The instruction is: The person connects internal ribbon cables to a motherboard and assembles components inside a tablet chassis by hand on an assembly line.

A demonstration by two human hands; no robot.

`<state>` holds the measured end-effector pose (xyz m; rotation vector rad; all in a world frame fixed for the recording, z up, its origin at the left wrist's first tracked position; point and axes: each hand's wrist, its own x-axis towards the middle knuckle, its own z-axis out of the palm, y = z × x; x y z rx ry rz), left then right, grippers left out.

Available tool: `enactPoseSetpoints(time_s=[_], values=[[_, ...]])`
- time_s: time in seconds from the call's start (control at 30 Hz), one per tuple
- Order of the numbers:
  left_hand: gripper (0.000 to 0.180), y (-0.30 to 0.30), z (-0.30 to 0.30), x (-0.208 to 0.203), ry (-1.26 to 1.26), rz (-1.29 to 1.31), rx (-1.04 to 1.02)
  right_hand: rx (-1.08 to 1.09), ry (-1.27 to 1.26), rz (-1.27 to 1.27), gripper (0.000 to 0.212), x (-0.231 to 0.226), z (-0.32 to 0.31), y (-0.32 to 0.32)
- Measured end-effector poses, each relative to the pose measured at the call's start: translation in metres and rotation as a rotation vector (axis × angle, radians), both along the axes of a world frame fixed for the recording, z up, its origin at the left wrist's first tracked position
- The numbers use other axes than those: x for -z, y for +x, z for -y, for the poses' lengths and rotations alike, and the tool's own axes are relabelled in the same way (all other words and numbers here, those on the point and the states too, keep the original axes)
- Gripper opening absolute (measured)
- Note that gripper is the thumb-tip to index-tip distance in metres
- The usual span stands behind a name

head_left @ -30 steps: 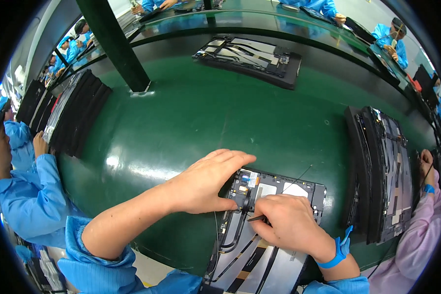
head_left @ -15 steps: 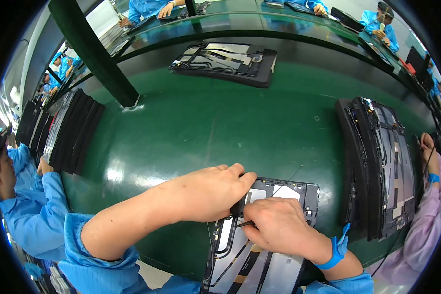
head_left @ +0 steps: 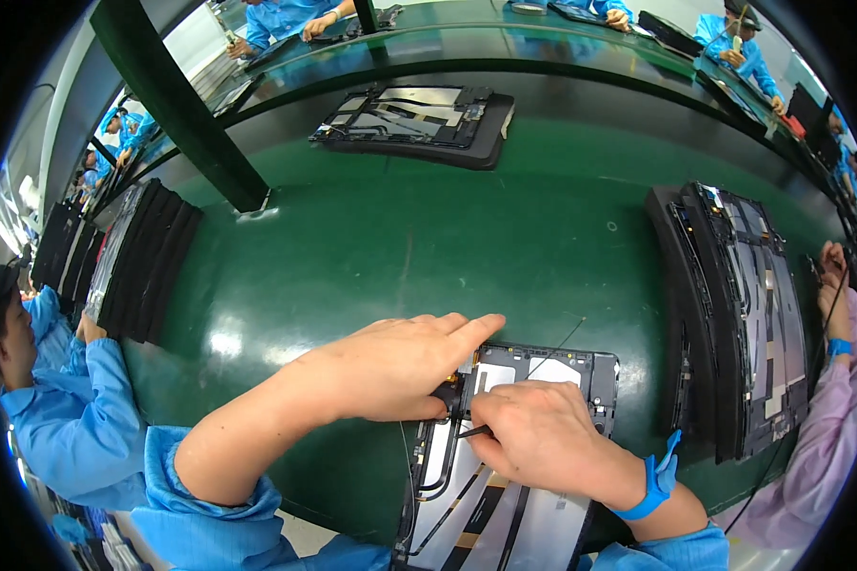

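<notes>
An opened tablet body (head_left: 581,366) with a black frame, silver plates and thin cables lies on the green table (head_left: 400,247) right in front of me. My left hand (head_left: 390,366) lies flat across its upper left corner, fingers stretched toward the frame's top edge. My right hand (head_left: 543,438) is closed on a thin dark tool (head_left: 474,432) whose tip points left at the spot under my left hand. A blue strap (head_left: 659,476) circles my right wrist.
A stack of black trays with tablet bodies (head_left: 733,314) stands at the right, another stack (head_left: 138,262) at the left, one tray (head_left: 419,119) at the back. A dark post (head_left: 186,105) rises at back left. Co-workers in blue sit at left (head_left: 57,419), and another person's hand (head_left: 833,295) shows at right.
My head has tilted, so the scene sits slightly higher and nearer. My left hand slid left and down over the tablet's corner. My right hand stayed on the tool near the same spot.
</notes>
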<state>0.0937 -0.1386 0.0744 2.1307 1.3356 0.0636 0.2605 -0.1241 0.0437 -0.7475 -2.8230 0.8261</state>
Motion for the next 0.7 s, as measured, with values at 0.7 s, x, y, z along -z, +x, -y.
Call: enactPoseSetpoints(time_s=[0.7], values=[[0.015, 0.076, 0.056, 0.006, 0.573, -0.308, -0.275, 0.465, 0.203, -0.229, 0.013, 0.004, -0.009, 0.087]])
